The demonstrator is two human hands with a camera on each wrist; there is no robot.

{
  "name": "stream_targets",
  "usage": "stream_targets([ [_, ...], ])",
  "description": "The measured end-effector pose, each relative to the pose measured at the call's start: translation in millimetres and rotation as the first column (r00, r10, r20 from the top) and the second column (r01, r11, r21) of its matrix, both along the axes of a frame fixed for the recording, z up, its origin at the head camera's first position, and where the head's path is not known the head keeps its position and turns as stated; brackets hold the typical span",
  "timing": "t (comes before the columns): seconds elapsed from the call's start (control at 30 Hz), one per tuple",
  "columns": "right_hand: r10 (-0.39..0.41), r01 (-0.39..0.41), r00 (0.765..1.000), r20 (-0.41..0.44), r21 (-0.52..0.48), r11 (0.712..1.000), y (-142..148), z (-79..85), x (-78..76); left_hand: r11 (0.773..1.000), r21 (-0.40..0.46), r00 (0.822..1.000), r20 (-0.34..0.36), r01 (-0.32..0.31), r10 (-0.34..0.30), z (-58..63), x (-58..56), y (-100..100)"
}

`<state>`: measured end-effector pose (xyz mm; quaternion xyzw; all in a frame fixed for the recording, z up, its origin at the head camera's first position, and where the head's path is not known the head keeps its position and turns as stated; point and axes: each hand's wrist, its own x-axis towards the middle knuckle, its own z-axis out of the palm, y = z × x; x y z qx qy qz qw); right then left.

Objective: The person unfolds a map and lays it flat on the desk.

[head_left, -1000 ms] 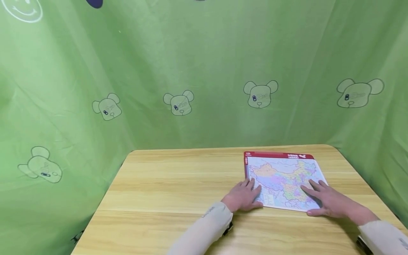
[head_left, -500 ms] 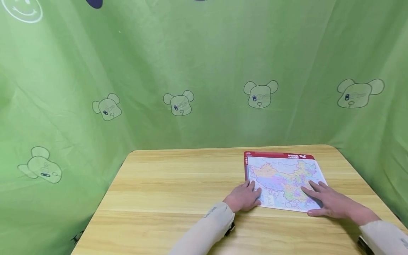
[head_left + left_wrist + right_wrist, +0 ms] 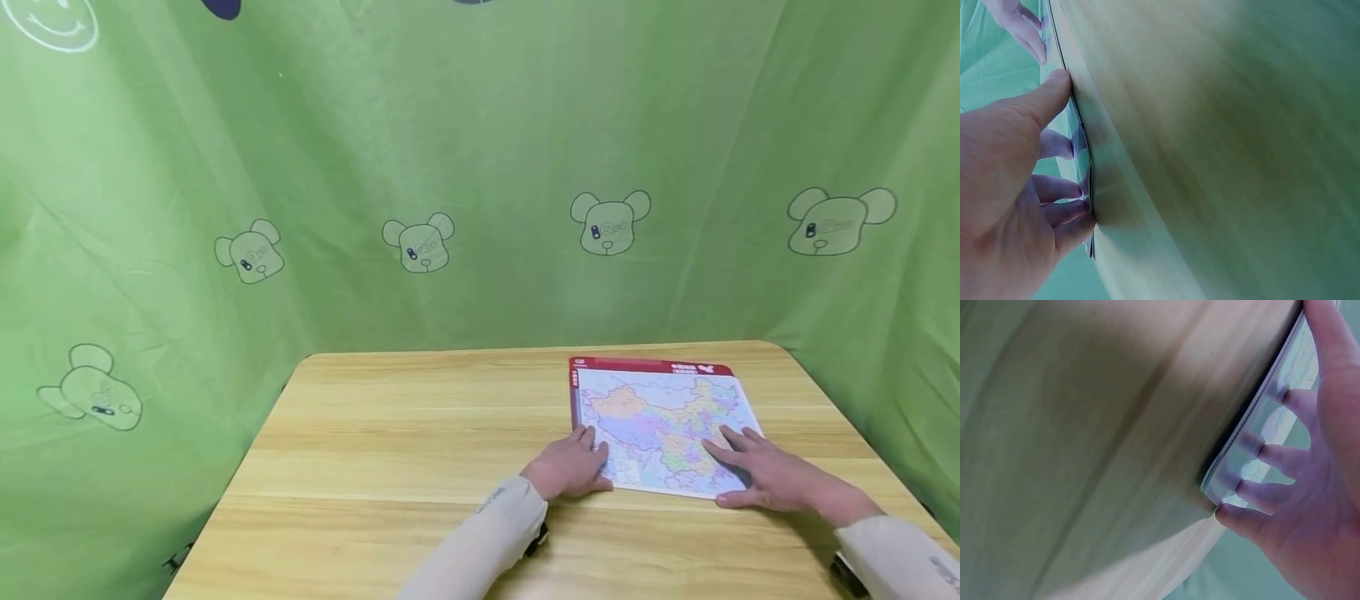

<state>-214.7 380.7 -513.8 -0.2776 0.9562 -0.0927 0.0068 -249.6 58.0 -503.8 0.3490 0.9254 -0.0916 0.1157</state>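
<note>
Keeping both hands on the map board (image 3: 652, 408); it is lying flat on the right part of the wooden table (image 3: 412, 433), its red top strip facing the far edge. Left hand (image 3: 572, 465) is resting at the near left corner, fingers uncurled and touching the left side, not gripping. Left thumb (image 3: 1050, 100) is pointing out along the near edge again, where half a second ago it was sitting tucked closer in. Right hand (image 3: 776, 477) is spreading straight fingers over the right side, thumb lying at the near right corner; it is looking much as it did a second ago.

My head view is sliding a touch, and board, table and curtain (image 3: 495, 125) are shifting together in it, so I am judging that the board itself is staying put. I am reading this as steadying rather than carrying.

Counting: one board showing on top (its edge is not telling me whether it is layered), two hands, two pale sleeves (image 3: 480, 542), two dark wrist bands (image 3: 537, 541), one table. On the green curtain I am tallying five bear heads (image 3: 606, 229), one smiley (image 3: 54, 21) at upper left and two purple patches (image 3: 222, 7), cut off at the top.
</note>
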Motion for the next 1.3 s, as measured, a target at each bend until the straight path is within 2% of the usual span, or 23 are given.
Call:
stream_targets([
  [0.27,0.003,-0.003,1.000,-0.010,0.005,1.000,-6,-1.0,-1.1,1.000,0.006,1.000,0.007,-0.011,0.011,0.4,-1.2,-5],
  [0.47,0.015,-0.015,1.000,-0.025,0.011,1.000,-8,-3.6,-1.4,1.000,0.003,1.000,-0.009,0.004,-0.004,0.2,0.8,-10],
  [0.8,-0.004,0.004,1.000,0.026,0.010,1.000,-19,0.7,-1.8,1.000,0.019,1.000,-0.016,0.008,-0.008,-2.4,2.8,-21],
  [1.03,0.001,-0.002,1.000,0.022,0.013,1.000,-28,3.2,-1.3,1.000,0.025,1.000,-0.003,-0.008,0.008,-3.9,4.9,-30],
  [1.3,0.005,-0.006,0.999,0.038,0.021,1.000,-39,3.4,-2.6,1.000,0.022,1.000,-0.010,-0.004,0.005,-0.4,7.7,-41],
])
